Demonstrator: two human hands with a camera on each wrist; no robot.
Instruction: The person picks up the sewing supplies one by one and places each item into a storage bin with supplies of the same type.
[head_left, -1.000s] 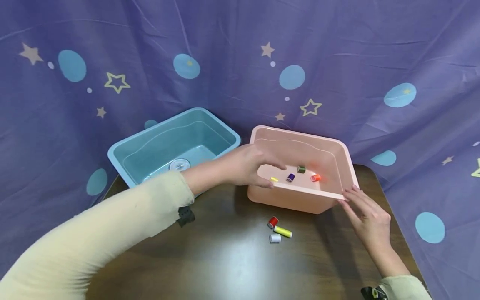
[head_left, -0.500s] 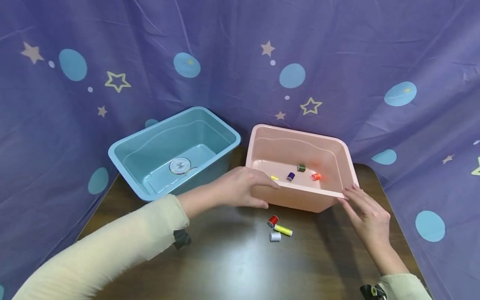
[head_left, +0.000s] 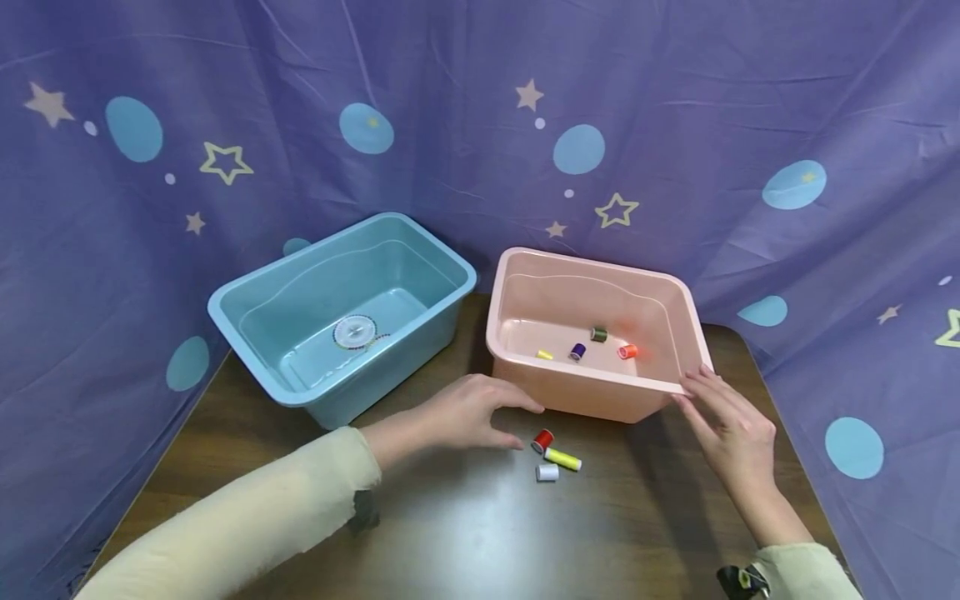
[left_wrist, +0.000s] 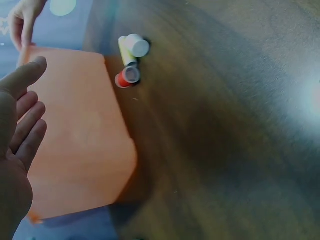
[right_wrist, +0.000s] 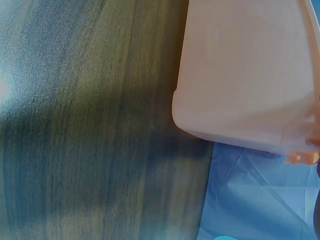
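Note:
My left hand (head_left: 474, 414) hovers over the table in front of the pink bin (head_left: 577, 395), fingers apart and holding nothing. Just right of its fingertips lie three thread spools: a red spool (head_left: 542, 441), a long yellow spool (head_left: 562, 459) and a white spool (head_left: 547, 473). My right hand (head_left: 733, 433) grips the bin's front right corner at the rim, fingers over the edge and thumb against the outside. Inside the bin rest a purple spool (head_left: 577, 352), a green spool (head_left: 598, 334), an orange spool (head_left: 627, 352) and a small yellow piece (head_left: 544, 355), partly hidden by the front wall.
A blue bin (head_left: 393, 350) stands on the left of the wooden table (head_left: 420, 533). In it lies a white disc (head_left: 355, 332) with a ring of coloured dots. Behind both bins hangs a purple curtain (head_left: 465, 100) with stars.
My left hand has moved from over the pink bin's front rim down and toward me, close to the spools on the table. The right hand stays at the bin's corner.

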